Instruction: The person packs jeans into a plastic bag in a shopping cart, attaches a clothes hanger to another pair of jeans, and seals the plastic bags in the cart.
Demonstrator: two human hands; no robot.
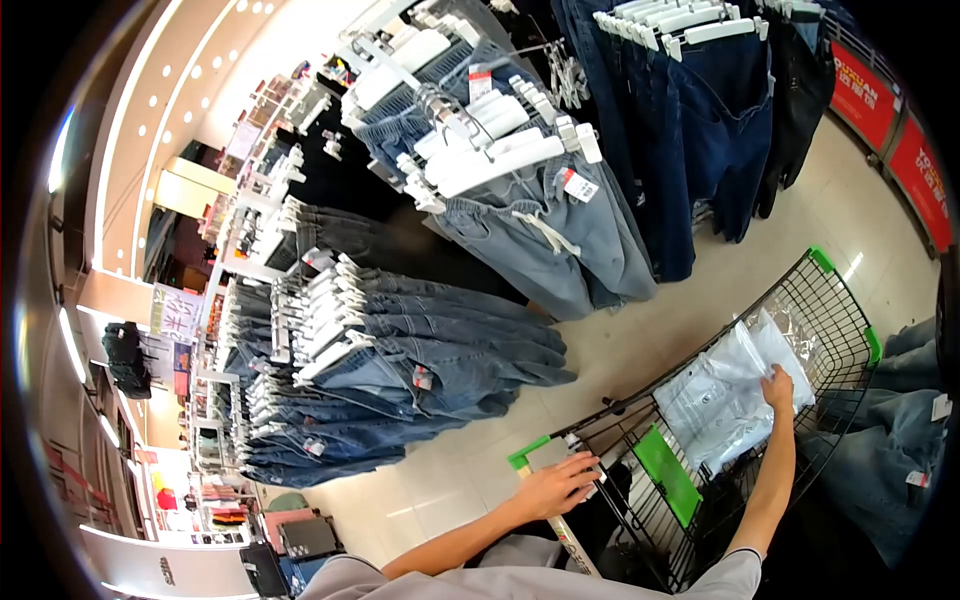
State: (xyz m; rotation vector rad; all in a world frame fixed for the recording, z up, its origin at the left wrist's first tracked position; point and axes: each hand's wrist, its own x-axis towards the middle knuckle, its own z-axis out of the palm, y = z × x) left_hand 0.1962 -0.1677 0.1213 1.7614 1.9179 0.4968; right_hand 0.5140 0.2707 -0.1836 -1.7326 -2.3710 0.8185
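A black wire shopping cart (845,340) with green corners stands before me. Inside it lie light blue folded garments in clear plastic bags (700,400). My right hand (778,388) reaches into the cart, its fingers closed on the clear plastic at the right side of the bags. My left hand (557,487) rests at the cart's handle end, its fingers curled over a small object I cannot make out. A green panel (668,474) sits on the cart between my hands.
Racks of jeans on white hangers (440,375) fill the left. Grey drawstring jeans (560,250) and dark blue jeans (690,130) hang ahead. More jeans (870,450) are right of the cart. Red signs (862,95) stand at upper right. Tiled floor (450,480) shows between racks and cart.
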